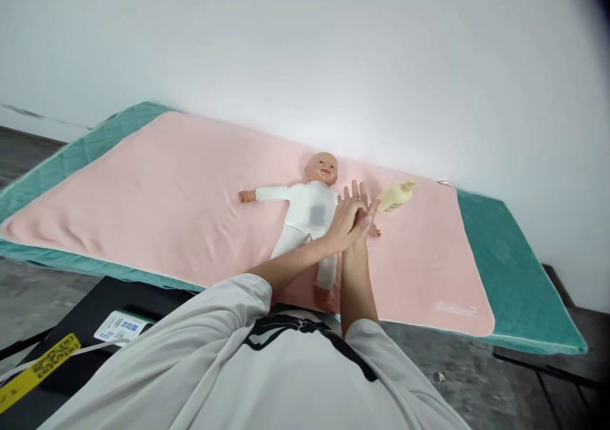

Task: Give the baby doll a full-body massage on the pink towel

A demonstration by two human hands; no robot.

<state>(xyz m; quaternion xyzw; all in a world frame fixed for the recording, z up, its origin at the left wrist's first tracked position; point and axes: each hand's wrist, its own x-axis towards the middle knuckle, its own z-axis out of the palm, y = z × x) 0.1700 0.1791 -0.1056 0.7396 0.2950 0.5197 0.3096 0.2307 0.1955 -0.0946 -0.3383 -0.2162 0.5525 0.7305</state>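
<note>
A baby doll (312, 204) in white clothes lies on its back on a pink mat (200, 188), arms spread and face up. Over its side on the right, my two hands meet. My right hand (358, 195) has its fingers stretched out and apart, holding nothing. Across its palm lies my left hand (345, 221), touching it, with fingers extended and slightly bent. Part of the right palm and the doll's near arm are hidden by my hands. Just right of my fingers, a pale yellow bottle (394, 197) lies on its side on the mat.
Under the mat is a green quilted pad (512, 271), with a white wall (305, 55) behind it. At lower left sits a black surface (90, 315) bearing a white label and a yellow strip. Grey floor (429, 347) shows in front.
</note>
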